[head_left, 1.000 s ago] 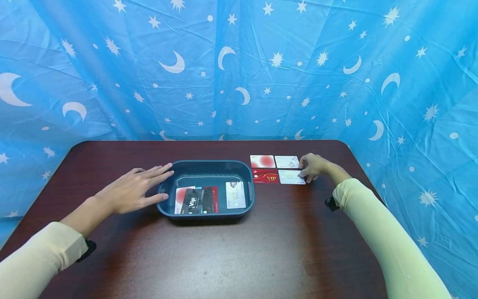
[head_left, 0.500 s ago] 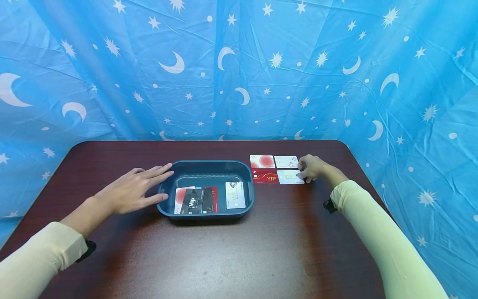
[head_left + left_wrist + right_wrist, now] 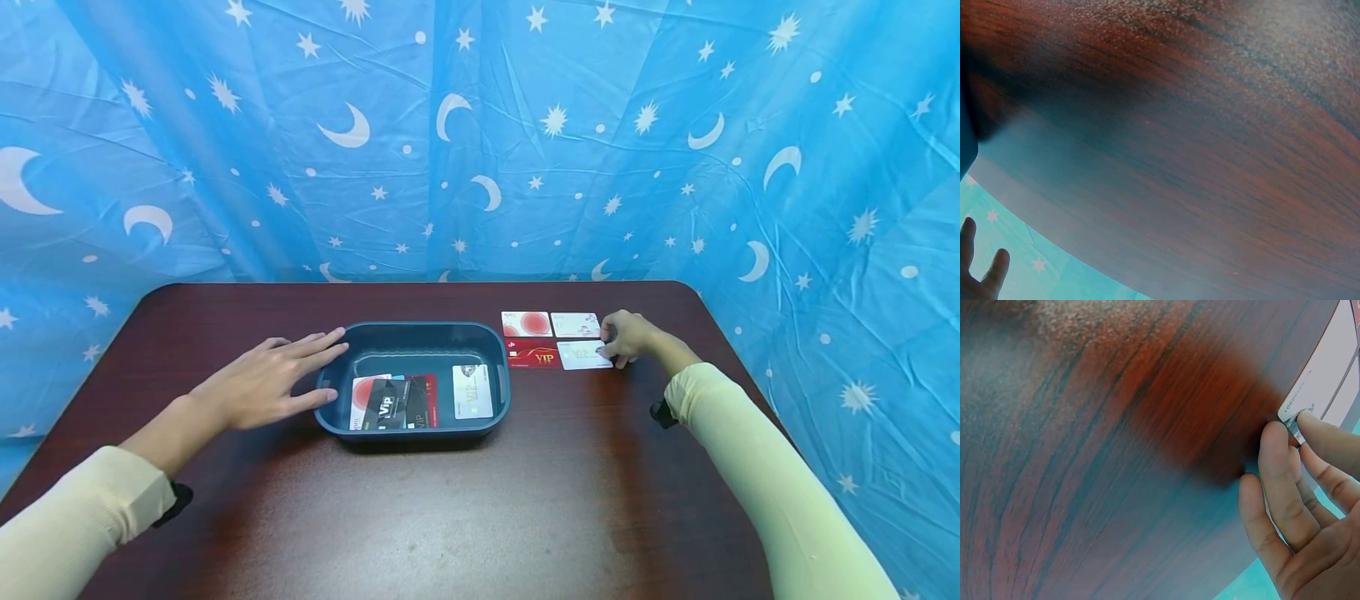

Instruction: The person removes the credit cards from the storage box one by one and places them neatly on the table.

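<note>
I had my faraway left hand (image 3: pixel 277 379) spread on the rim of the blue tub (image 3: pixel 420 432) of cards (image 3: pixel 393 406), maybe to steady it. Farther right, a white card (image 3: pixel 581 355) lay on the worktop (image 3: pixel 480 525), corner pinched by my right hand (image 3: pixel 632 336), likely because corners grab easily.

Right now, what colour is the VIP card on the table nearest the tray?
The VIP card is red with gold lettering, best seen in the head view.

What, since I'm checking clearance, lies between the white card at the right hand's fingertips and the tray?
The red VIP card lies flat between the white card and the tray's right wall. Nothing visible separates the right hand from the white card.
</note>
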The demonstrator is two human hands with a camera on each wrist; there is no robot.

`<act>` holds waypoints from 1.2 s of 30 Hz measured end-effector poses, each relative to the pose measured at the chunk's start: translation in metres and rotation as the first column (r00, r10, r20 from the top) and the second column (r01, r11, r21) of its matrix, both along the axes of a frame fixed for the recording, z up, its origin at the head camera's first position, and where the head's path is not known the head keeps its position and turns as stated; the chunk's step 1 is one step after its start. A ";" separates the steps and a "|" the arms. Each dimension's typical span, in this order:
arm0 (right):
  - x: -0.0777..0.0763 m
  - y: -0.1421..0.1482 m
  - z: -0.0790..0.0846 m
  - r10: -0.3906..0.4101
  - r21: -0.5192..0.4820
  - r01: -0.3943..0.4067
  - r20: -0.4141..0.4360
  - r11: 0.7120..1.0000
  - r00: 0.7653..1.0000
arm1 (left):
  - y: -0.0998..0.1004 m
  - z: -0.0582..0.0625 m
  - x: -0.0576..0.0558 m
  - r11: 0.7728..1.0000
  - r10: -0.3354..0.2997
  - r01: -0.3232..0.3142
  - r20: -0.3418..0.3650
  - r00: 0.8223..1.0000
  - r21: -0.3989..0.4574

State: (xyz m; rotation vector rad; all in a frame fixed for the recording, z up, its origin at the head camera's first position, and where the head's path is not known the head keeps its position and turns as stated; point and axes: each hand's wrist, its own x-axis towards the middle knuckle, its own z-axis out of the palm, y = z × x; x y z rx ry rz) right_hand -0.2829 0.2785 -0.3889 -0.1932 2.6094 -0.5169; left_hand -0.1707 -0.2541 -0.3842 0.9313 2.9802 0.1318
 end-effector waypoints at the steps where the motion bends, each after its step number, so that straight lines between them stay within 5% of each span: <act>1: 0.000 0.000 0.000 -0.002 -0.002 0.002 0.002 1.000 1.000 | 0.000 0.000 0.000 1.000 -0.002 0.002 -0.001 1.000 0.002; 16: 0.002 -0.002 0.005 0.000 0.014 0.000 0.004 1.000 1.000 | -0.001 -0.001 -0.001 1.000 0.001 -0.001 -0.003 1.000 -0.001; 26: -0.011 -0.031 0.043 0.119 -0.053 -0.120 -0.023 0.991 0.993 | -0.001 0.001 0.001 1.000 0.007 -0.007 0.006 1.000 -0.001; 36: -0.013 -0.089 0.079 0.291 -0.218 -0.283 0.003 0.934 0.957 | 0.000 0.002 0.001 1.000 0.006 -0.006 0.008 1.000 -0.003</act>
